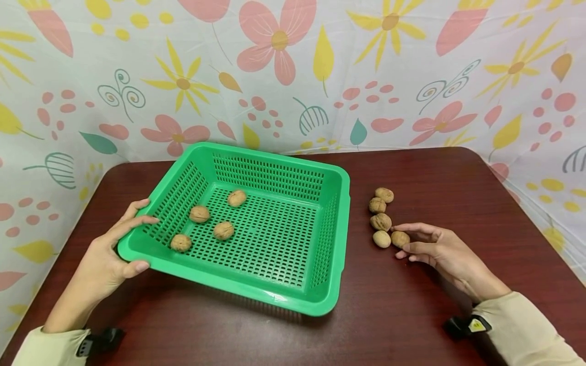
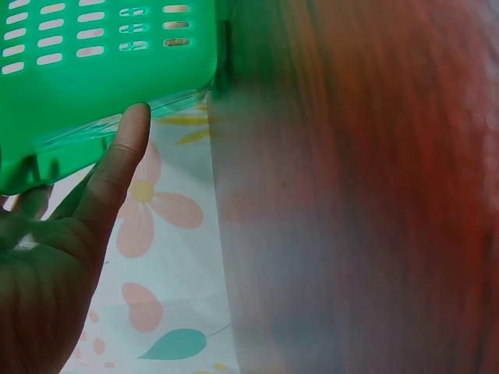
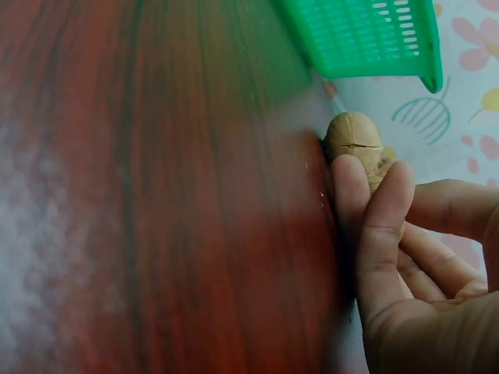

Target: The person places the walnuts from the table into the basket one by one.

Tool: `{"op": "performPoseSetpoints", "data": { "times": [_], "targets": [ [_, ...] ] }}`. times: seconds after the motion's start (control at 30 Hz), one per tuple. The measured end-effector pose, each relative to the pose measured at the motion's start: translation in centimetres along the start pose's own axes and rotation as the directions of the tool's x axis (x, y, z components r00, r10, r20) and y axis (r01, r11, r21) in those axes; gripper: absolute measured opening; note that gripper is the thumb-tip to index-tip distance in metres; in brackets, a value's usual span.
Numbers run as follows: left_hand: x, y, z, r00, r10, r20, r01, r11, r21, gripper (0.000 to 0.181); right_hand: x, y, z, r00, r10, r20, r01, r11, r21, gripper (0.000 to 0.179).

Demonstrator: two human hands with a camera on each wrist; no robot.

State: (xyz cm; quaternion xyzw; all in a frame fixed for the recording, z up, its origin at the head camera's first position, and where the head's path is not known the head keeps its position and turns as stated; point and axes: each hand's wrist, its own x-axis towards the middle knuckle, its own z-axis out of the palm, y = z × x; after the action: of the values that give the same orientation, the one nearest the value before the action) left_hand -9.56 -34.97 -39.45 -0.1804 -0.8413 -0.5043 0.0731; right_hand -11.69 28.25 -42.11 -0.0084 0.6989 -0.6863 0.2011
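My left hand (image 1: 103, 254) grips the left rim of a green plastic basket (image 1: 341, 229), fingers over the edge and thumb at the front corner. In the left wrist view, the thumb (image 2: 125, 160) lies against the basket's underside edge. Several walnuts lie inside, toward the left, one of them a walnut (image 1: 224, 231) near the middle of that group. Right of the basket, my right hand (image 1: 441, 254) pinches a walnut (image 1: 400, 239) at the table. Beside it stands a short line of several walnuts (image 1: 380, 222). The right wrist view has a walnut (image 3: 352, 134) at the fingertips.
The dark red-brown wooden table (image 1: 403, 315) carries everything. Behind it hangs a white cloth (image 1: 284, 112) printed with flowers and leaves, also visible past the table's edge on both sides. Each wrist wears a black strap, such as the right strap (image 1: 462, 325).
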Motion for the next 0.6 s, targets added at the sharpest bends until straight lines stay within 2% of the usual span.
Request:
{"op": "performPoseSetpoints", "data": {
  "times": [0.37, 0.6],
  "targets": [
    [0.1, 0.0, 0.0, 1.0, 0.008, -0.001, -0.008, 1.0, 0.002, 0.072, -0.4, -0.9, 0.3, 0.999, -0.019, -0.033, 0.018, 0.999, -0.027, 0.034],
    [0.1, 0.1, 0.0, 1.0, 0.006, -0.006, -0.006, 1.0, 0.002, 0.072, -0.5, -2.7, 0.4, 0.998, -0.047, -0.044, 0.045, 0.998, -0.033, 0.035]
  ]
}}
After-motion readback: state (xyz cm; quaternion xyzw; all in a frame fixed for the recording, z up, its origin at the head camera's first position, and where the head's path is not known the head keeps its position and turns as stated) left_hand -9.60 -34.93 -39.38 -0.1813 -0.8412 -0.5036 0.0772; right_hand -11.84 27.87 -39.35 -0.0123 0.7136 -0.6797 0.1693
